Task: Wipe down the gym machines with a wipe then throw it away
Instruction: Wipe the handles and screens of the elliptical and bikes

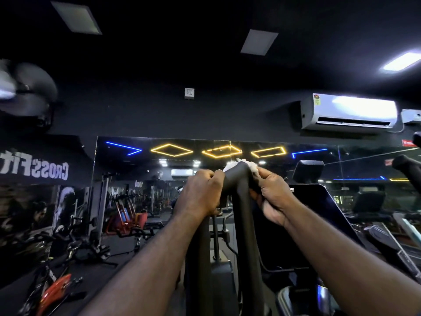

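White wipe (242,163), machine handle (239,185) (hands (200,192) (272,198) gripping)

floor (127,241): dark | spin bikes (86,247) on it, L | red machine (127,218) mid-L

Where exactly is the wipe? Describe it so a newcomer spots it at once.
In front of the wall mirror with yellow diamond lights, a black curved machine handle rises mid-frame. Draped over its top is a crumpled white wipe, pinched by the left hand and right hand; everything around it is dark.
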Demonstrator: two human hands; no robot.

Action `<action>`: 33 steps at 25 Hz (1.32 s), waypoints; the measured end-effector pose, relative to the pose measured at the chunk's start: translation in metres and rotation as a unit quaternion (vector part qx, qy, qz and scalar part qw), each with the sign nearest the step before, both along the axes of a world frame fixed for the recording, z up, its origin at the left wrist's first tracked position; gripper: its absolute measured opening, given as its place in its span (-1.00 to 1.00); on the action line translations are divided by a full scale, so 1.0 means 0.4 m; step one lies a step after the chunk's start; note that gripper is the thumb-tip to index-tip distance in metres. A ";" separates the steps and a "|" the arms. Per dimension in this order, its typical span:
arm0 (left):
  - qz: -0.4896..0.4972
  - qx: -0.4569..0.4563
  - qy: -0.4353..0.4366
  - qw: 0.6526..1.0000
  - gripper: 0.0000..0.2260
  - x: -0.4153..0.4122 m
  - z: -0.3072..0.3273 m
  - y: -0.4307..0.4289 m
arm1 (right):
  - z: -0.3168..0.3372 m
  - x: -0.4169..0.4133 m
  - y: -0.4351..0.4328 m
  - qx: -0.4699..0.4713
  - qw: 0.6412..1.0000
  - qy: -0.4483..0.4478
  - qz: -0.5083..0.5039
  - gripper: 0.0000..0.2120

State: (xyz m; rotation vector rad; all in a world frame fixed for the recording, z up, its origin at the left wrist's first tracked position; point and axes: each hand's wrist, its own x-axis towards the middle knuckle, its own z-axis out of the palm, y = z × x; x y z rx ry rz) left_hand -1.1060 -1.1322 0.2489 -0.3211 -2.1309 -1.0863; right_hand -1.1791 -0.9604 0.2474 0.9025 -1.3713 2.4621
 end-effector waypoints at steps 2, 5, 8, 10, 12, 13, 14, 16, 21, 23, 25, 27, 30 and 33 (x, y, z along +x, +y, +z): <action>-0.002 -0.002 -0.004 1.000 -0.70 -0.007 0.000 -0.003 | -0.057 0.019 -0.001 -0.046 0.999 -0.024 -0.017 -0.74; 0.006 0.004 0.003 1.000 -0.70 -0.017 -0.001 -0.006 | -0.148 0.068 0.009 -0.058 0.996 0.014 -0.072 -0.78; 0.012 0.002 0.004 1.000 -0.69 -0.011 -0.001 -0.002 | -0.133 0.081 0.018 0.059 0.926 0.169 -0.332 -0.82; 0.015 -0.009 0.002 1.000 -0.69 -0.001 -0.001 0.000 | -0.094 0.087 0.013 0.153 0.815 0.276 -0.486 -0.87; 0.011 -0.014 -0.001 1.000 -0.69 0.004 -0.003 -0.002 | -0.104 0.089 0.000 0.182 0.763 0.335 -0.522 -0.91; 0.007 -0.014 -0.001 1.000 -0.69 0.004 -0.003 -0.001 | -0.130 0.091 0.000 0.188 0.750 0.352 -0.528 -0.94; 0.006 -0.013 0.001 1.000 -0.68 0.001 -0.002 0.000 | -0.160 0.096 0.001 0.189 0.738 0.369 -0.533 -0.96; 0.005 -0.010 0.003 1.000 -0.68 -0.008 -0.002 0.000 | -0.212 0.106 0.011 0.204 0.716 0.399 -0.534 -0.97; 0.020 0.006 0.007 1.000 -0.62 -0.015 -0.001 -0.003 | -0.126 0.092 0.009 0.247 0.698 0.415 -0.529 -0.76; 0.022 -0.001 0.012 1.000 -0.57 -0.015 -0.004 -0.005 | -0.151 0.092 0.000 0.284 0.676 0.435 -0.522 -0.63; 0.032 -0.028 0.023 0.999 -0.53 -0.017 -0.017 -0.009 | -0.219 0.108 0.012 0.304 0.633 0.476 -0.531 -0.59; 0.039 -0.036 0.034 0.998 -0.49 -0.020 -0.035 -0.015 | -0.273 0.138 0.027 0.336 0.580 0.511 -0.537 -0.62; 0.043 -0.028 0.037 0.998 -0.45 -0.025 -0.045 -0.023 | -0.202 0.145 0.034 0.357 0.548 0.499 -0.569 -0.66; 0.048 -0.026 0.040 0.998 -0.45 -0.027 -0.048 -0.025 | -0.143 0.124 0.009 0.369 0.559 0.451 -0.590 -0.61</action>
